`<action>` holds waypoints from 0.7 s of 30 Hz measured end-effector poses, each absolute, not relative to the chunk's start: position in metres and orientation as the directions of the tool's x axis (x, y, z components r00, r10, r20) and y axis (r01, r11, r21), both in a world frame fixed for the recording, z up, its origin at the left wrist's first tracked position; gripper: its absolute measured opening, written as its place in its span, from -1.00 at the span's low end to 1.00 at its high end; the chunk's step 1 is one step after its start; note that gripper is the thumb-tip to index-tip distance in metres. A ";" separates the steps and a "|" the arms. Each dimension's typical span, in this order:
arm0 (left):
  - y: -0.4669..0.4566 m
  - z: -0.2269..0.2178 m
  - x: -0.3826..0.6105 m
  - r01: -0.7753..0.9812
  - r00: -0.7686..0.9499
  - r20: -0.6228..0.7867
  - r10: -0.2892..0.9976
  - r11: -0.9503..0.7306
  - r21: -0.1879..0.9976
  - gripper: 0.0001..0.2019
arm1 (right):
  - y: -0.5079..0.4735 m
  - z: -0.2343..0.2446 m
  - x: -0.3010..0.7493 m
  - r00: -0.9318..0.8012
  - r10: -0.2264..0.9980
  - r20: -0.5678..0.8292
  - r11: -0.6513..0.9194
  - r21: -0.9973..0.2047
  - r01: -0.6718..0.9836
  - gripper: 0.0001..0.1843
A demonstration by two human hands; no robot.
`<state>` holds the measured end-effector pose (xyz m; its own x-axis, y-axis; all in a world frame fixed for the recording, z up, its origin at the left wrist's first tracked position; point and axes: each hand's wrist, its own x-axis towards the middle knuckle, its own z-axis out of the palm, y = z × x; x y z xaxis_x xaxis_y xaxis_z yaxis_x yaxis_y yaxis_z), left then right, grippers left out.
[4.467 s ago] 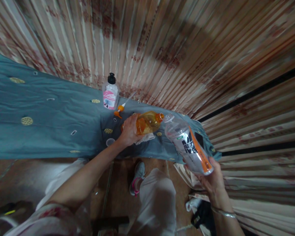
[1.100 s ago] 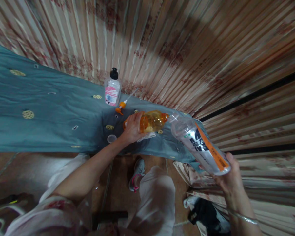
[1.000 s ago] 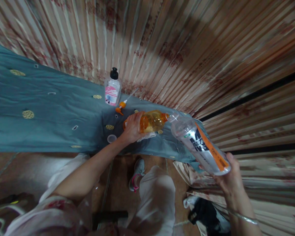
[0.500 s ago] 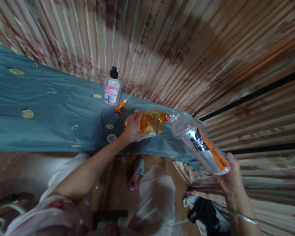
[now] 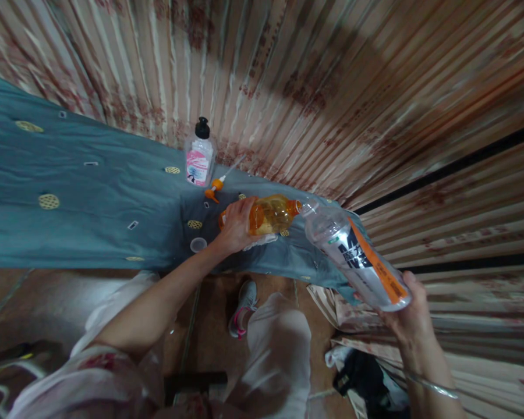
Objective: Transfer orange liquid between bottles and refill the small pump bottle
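My left hand [image 5: 238,227] is closed around an orange see-through bottle [image 5: 273,214], tipped on its side with its mouth to the right. My right hand [image 5: 408,314] grips the base of a large clear bottle [image 5: 353,256] with a silver, black and orange label. That bottle slants down from its neck, and its mouth meets the orange bottle's mouth. Behind my left hand an orange pump head [image 5: 216,189] with a thin tube lies on the cloth. A white crumpled piece, perhaps tissue [image 5: 262,241], shows under the orange bottle.
A clear bottle with a black pump and pink label [image 5: 199,154] stands by the pleated curtain [image 5: 253,87]. A small clear cap [image 5: 198,244] lies near the front edge of the teal cloth [image 5: 91,198]. A dark bag [image 5: 362,375] rests on the floor at right.
Almost nothing differs. Both hands hold the two bottles mouth to mouth in the same place.
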<state>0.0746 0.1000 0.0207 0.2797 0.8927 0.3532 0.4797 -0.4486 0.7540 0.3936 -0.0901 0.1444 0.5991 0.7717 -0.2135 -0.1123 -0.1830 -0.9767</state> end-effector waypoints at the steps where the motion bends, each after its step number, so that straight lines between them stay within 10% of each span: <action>1: 0.100 0.021 0.075 0.480 0.280 0.352 0.893 -0.448 0.754 0.01 | -0.090 0.144 0.393 0.590 0.781 -0.205 -0.173 -0.979 -0.111 -0.52; 21: 0.099 0.022 0.075 0.474 0.276 0.356 0.893 -0.449 0.758 0.01 | -0.089 0.145 0.393 0.600 0.770 -0.216 -0.193 -0.976 -0.104 -0.51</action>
